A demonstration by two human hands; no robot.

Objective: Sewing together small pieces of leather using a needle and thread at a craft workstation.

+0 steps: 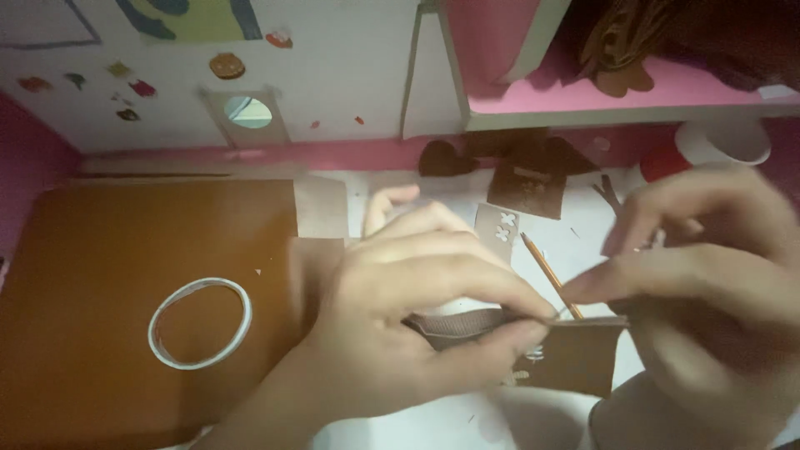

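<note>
Left hand (417, 308): centre of the view, palm down, fingers curled narrow, thumb and forefinger pinched on the upper edge of a brown folded card piece (575, 354) at its left end. Right hand (708, 275): at the right, blurred, fingers bunched narrow, fingertips (583, 292) meeting the same upper edge just beside the left thumb; whether they grip the edge or only press on it cannot be told. Brown folded card piece: low centre-right, between the two hands, lying over the white work surface (467, 421), pale marks on its face too small to read. Pencil (546, 271): thin, orange-brown, slanted, lying on the white surface just behind the fingertips of both hands, its lower end running down to the card's edge. Grey card strip (498, 225): short, with small white cross marks, just beyond the left hand's knuckles. Dark brown card scraps (525, 187): several, near the back of the surface, under a pink shelf (600, 100). White tape ring (200, 323): lying flat on a large brown card sheet (100, 250) at the left, well apart from both hands. White cup (723, 142): at the back right, beside a red round object, partly hidden. Back wall (333, 67): white panel with small coloured stickers and a round cut-out window (247, 111).
</note>
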